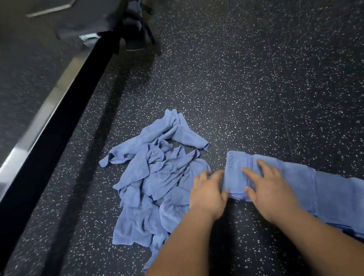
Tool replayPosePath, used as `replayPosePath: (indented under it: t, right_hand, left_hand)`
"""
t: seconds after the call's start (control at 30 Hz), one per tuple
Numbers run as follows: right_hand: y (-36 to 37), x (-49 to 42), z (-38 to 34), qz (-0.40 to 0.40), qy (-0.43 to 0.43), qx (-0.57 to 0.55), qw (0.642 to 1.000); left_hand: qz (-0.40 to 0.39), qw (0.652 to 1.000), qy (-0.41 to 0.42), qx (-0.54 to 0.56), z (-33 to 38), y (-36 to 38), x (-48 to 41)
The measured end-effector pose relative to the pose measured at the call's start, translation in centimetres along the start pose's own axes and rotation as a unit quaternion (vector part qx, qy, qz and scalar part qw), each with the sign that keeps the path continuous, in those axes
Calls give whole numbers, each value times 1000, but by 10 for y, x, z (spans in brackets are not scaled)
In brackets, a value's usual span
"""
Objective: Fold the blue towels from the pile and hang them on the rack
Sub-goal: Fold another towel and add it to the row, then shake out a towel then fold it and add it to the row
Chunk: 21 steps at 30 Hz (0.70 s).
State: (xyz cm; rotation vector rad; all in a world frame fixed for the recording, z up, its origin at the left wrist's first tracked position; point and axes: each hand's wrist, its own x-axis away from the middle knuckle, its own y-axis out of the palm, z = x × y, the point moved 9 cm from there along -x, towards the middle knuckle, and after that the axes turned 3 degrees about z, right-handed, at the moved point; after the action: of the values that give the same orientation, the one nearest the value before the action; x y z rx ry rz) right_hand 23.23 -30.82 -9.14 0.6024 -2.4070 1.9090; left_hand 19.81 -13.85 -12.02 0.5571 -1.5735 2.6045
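Note:
A crumpled pile of blue towels (158, 178) lies on the dark speckled floor in the middle of the head view. To its right a blue towel (330, 192) is laid out in a long strip, its left end folded over with lettering on top. My right hand (270, 193) presses flat on that folded end with fingers spread. My left hand (207, 193) rests at the fold's left edge, thumb touching the cloth, partly over the pile. No rack is in sight.
A long machine with a black side and a silver rail (41, 130) runs diagonally along the left. A dark base with a cable (136, 30) stands at the top centre. Speckled rubber floor (259, 73) stretches to the right and far side.

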Motion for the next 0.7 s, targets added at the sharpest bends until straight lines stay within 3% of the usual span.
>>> replayPosePath:
  t: [0.33, 0.7]
  right_hand:
    - [0, -10, -36, 35, -47, 28, 998]
    - [11, -25, -37, 50, -42, 61, 996]
  left_hand:
    - [34, 985, -131, -109, -110, -64, -9]
    - [-43, 975, -150, -159, -158, -66, -23]
